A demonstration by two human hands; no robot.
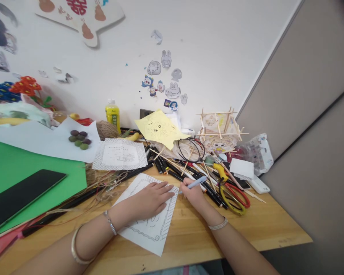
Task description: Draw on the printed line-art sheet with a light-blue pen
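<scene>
Found near the front edge of the light wooden tabletop (246,225): white paper sheet with black line-drawn border (151,233), flat, turned cornerwise. Pinned under left hand (150,198): palm down, fingers released and spread flat on the paper, grasping nothing. Thin silver bracelet (110,222) and pale bangle (77,248) on that forearm.

Just beside the sheet's upper right edge, right hand (193,195): fingers clenched round pale blue pen (197,183), barrel slanting up and to the right. Contact of pen tip with paper: cannot tell.

Right of that hand, touching the clutter: scissors with yellow and red handles (235,198). Behind both hands: heap of black marker pens (172,170) mixed with thin wooden sticks. Further back: second white printed sheet with patterned border (119,154), crumpled yellow paper with a drawn face (159,130), small lantern frame of wooden sticks (219,130).

Left of the sheet: loose strands of tan raffia (103,185), then large green card sheet (23,164) bearing a flat black slab, perhaps a tablet (20,194). At the white wall: yellow plastic bottle (112,112) and cartoon paper cut-outs (163,80) stuck above.
</scene>
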